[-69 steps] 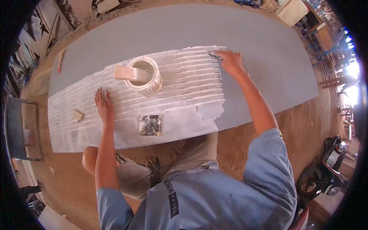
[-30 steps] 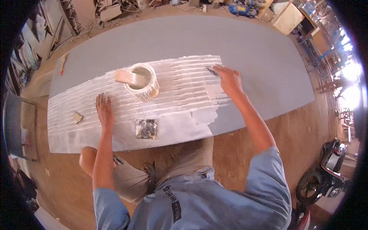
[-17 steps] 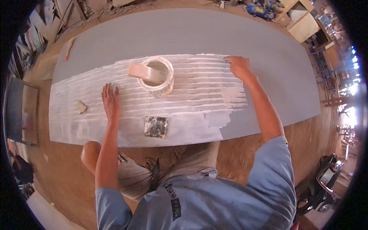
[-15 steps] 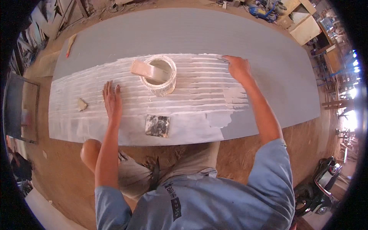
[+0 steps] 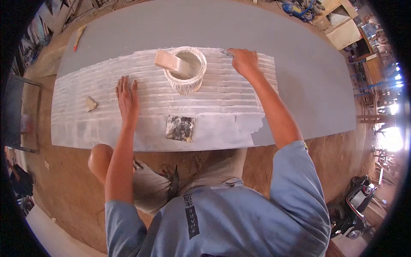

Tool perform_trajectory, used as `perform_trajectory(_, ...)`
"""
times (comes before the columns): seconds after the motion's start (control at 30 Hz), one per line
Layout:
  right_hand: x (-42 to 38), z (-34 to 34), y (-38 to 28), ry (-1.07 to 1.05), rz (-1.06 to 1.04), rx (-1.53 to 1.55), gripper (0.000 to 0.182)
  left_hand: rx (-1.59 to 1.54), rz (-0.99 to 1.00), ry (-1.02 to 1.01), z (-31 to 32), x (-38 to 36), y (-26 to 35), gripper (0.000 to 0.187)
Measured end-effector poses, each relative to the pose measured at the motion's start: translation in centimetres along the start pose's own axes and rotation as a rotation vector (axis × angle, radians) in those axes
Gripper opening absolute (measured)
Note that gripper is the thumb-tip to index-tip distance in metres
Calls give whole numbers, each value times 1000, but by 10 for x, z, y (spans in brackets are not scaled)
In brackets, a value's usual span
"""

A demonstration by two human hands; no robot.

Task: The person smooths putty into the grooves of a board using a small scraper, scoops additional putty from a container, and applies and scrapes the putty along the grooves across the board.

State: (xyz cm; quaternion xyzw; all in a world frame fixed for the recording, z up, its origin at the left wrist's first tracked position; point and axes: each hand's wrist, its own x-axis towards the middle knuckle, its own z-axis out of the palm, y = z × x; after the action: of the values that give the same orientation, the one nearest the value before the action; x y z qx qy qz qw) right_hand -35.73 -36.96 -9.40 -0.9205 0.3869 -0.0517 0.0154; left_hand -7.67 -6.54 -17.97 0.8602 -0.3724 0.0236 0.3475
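Note:
My left hand lies flat on a grey panel, fingers stretched out, on an area striped with white filler. Farther right, my right hand is closed at the far edge of the stripes. A small greyish thing shows at its fingertips, too little to name. Between my hands stands a white-smeared bucket; a wide, pale, flat-handled tool leans in it. Nearer me lies a square plate stained dark and white. A small beige crumpled piece rests left of my left hand.
A brush-like tool with a red end lies at the panel's far left. Beyond the panel are a blue machine and a wooden cabinet. A motorbike stands on the dirt floor at right. A dark frame is at left.
My right hand has moved left along the far edge of the stripes, uncovering white lines to its right. My left hand stays flat on the panel. The view has shifted slightly.

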Motion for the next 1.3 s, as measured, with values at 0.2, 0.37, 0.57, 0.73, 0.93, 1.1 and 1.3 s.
perform_trajectory(0.2, -11, -3, -8, 30, -19, 9, 44, -88, -39, 24, 5, 3, -10, 56)
perform_trajectory(0.37, -25, -3, -13, -12, 4, -13, 46, -25, 65, 24, 3, 1, -11, 56)
perform_trajectory(0.57, -32, -2, -16, 42, -29, -20, 43, -42, 4, 20, 0, 1, -3, 56)
perform_trajectory(0.73, -48, 4, -15, 80, -46, -24, 44, -9, 21, 22, 3, 3, -5, 56)
perform_trajectory(0.93, -53, -4, -20, 5, -25, -21, 45, -55, 23, 48, 5, 2, -11, 56)
perform_trajectory(1.1, -70, -5, -21, 19, -25, -38, 44, -1, 44, 42, 7, 4, -12, 58)
perform_trajectory(1.3, -86, -13, -29, -50, 0, 0, 42, -26, 25, 35, 9, 3, -15, 58)
